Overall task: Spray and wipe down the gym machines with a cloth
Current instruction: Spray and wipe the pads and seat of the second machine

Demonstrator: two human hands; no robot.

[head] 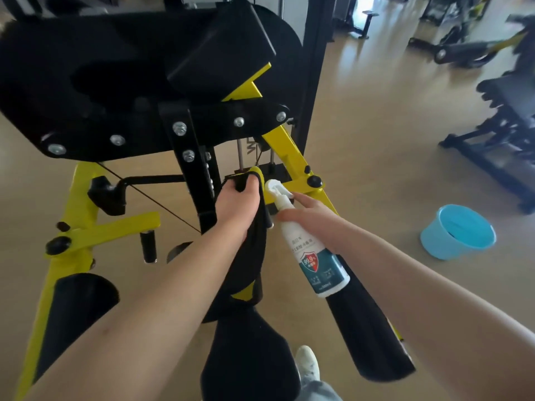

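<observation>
The left hand is closed over a black cloth, fingers curled so that a bunched fold is pressed against the rounded end of a yellow tube on the gym machine. The rest of the cloth hangs down under the wrist and forearm.

Just beside it, the right hand grips the neck of a white spray bottle. The thumb wraps the near side and the forefinger lies stretched out along the trigger. The bottle is tilted, its nozzle close to the yellow tube and the cloth and its labelled base toward the camera.

The machine has a yellow frame with black plates, silver bolts and a broad black seat pad above the hands. Lower down are long black pads, one of them under the bottle.

The floor is pale wood-coloured. A light blue basin stands on it to the right, well apart from the hands. A white shoe shows at the bottom edge. More dark machines, blurred, stand farther back on the right.
</observation>
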